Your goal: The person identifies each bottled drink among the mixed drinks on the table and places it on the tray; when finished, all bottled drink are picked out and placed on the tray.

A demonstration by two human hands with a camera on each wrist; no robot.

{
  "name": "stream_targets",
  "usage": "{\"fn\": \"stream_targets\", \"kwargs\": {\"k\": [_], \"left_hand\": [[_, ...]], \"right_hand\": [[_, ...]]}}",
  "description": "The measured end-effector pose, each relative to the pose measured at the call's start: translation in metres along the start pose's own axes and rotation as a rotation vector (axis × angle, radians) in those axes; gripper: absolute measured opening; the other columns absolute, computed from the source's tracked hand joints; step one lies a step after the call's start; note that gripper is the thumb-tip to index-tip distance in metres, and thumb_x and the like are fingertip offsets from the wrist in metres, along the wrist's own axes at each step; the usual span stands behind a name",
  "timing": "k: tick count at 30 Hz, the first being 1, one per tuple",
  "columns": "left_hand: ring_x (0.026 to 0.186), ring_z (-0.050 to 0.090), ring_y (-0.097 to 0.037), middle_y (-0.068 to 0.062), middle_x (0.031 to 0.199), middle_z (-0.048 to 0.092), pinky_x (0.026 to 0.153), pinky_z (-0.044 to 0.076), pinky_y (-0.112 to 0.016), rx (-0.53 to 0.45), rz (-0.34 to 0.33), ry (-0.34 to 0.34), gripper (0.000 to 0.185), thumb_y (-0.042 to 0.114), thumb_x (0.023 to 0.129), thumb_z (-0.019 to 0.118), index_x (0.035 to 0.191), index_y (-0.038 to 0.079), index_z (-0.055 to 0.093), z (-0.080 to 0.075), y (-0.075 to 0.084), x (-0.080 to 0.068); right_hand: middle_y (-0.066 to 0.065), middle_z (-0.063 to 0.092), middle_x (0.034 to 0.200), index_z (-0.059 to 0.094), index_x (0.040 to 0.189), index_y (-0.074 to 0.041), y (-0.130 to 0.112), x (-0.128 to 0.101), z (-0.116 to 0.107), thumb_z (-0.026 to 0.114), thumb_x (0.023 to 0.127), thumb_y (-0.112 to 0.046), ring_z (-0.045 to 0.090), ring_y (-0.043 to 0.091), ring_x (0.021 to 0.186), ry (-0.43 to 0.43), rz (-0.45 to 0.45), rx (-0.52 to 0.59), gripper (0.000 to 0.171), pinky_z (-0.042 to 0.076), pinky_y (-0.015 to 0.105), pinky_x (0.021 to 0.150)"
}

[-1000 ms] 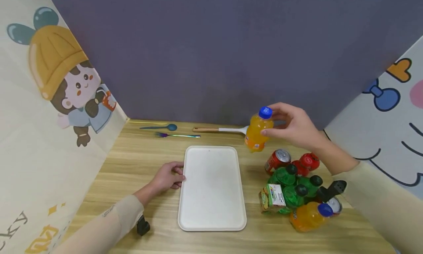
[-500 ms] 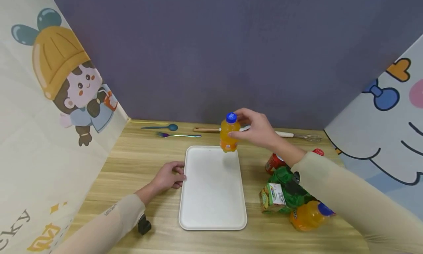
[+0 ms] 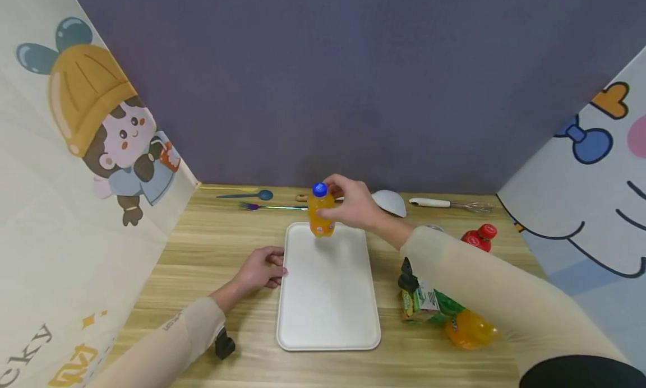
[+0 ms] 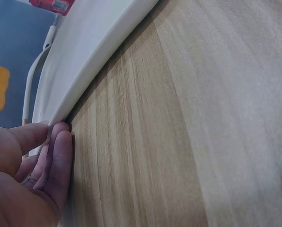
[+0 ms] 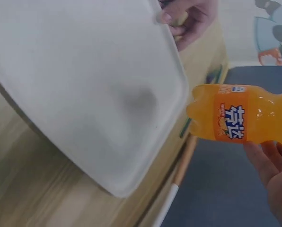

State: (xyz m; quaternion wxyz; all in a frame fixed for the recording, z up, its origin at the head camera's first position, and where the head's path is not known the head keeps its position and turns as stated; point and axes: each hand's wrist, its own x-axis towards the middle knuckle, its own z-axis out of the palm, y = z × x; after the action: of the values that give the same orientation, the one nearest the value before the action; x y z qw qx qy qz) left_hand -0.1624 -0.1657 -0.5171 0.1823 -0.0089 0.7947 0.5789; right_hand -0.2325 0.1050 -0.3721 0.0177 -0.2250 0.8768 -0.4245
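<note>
My right hand [image 3: 351,204] holds an orange soda bottle [image 3: 321,214] with a blue cap, thumb on one side and fingers on the other. The bottle is upright above the far end of a white tray [image 3: 328,298]. In the right wrist view a gap shows between the bottle [image 5: 231,113] and the tray [image 5: 84,85], with a soft shadow on the tray. My left hand [image 3: 259,269] pinches the tray's left rim; in the left wrist view the thumb lies on the rim [image 4: 79,90] and the fingers curl against its outer side.
Right of the tray, partly behind my sleeve, stand a juice carton [image 3: 421,304], a second orange bottle [image 3: 470,329], green bottles [image 3: 446,305] and a red bottle [image 3: 479,238]. A spoon [image 3: 263,195], fork [image 3: 272,207], ladle [image 3: 390,202] and whisk [image 3: 449,203] lie along the back wall.
My right hand has carried the orange soda bottle leftward from beside the tray to above its far end. My left hand stays on the tray's rim.
</note>
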Motion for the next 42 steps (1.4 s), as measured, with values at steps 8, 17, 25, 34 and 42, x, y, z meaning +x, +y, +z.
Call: {"fn": "stream_targets", "kwargs": {"k": [8,17,25,34,42], "left_hand": [[0.062,0.067,-0.019,-0.017,0.104,0.063,0.057,0.066,-0.037,-0.024,0.012,0.0,0.063,-0.006,0.088,0.073,0.146,-0.005,0.049,0.005,-0.005,0.002],[0.064,0.066,-0.02,-0.016,0.104,0.062,0.059,0.066,-0.037,-0.021,-0.008,0.007,0.062,-0.006,0.088,0.073,0.146,-0.004,0.05,0.005,-0.004,0.004],[0.063,0.067,-0.021,-0.016,0.103,0.062,0.059,0.066,-0.038,-0.023,-0.01,0.011,0.062,-0.006,0.088,0.074,0.145,-0.003,0.051,0.004,-0.004,0.003],[0.065,0.066,-0.021,-0.016,0.104,0.063,0.059,0.066,-0.038,-0.023,0.012,0.011,0.062,-0.004,0.088,0.074,0.146,-0.002,0.051,0.002,-0.004,0.005],[0.066,0.067,-0.022,-0.016,0.105,0.063,0.059,0.066,-0.037,-0.016,-0.003,0.016,0.061,-0.004,0.088,0.074,0.145,-0.002,0.052,0.003,-0.002,0.003]], "right_hand": [[0.005,0.069,0.116,0.062,0.119,-0.012,0.007,0.011,0.032,0.087,0.081,-0.022,0.068,0.025,0.108,-0.006,-0.019,-0.008,0.047,0.061,0.042,0.1],[0.005,0.068,0.116,0.062,0.122,-0.012,0.015,0.024,0.053,0.088,0.081,-0.023,0.067,0.026,0.109,-0.024,0.044,0.002,0.05,0.061,0.041,0.099],[0.006,0.068,0.117,0.061,0.122,-0.01,0.023,0.029,0.072,0.088,0.08,-0.022,0.066,0.028,0.111,-0.038,0.049,0.03,0.051,0.059,0.046,0.103],[0.01,0.067,0.124,0.062,0.125,-0.007,0.023,0.036,0.071,0.088,0.082,-0.019,0.066,0.028,0.116,-0.067,0.043,0.096,0.052,0.057,0.046,0.106],[0.01,0.068,0.13,0.063,0.131,-0.006,0.021,0.039,0.061,0.089,0.082,-0.022,0.067,0.028,0.12,-0.133,0.057,0.063,0.057,0.056,0.043,0.107]]}}
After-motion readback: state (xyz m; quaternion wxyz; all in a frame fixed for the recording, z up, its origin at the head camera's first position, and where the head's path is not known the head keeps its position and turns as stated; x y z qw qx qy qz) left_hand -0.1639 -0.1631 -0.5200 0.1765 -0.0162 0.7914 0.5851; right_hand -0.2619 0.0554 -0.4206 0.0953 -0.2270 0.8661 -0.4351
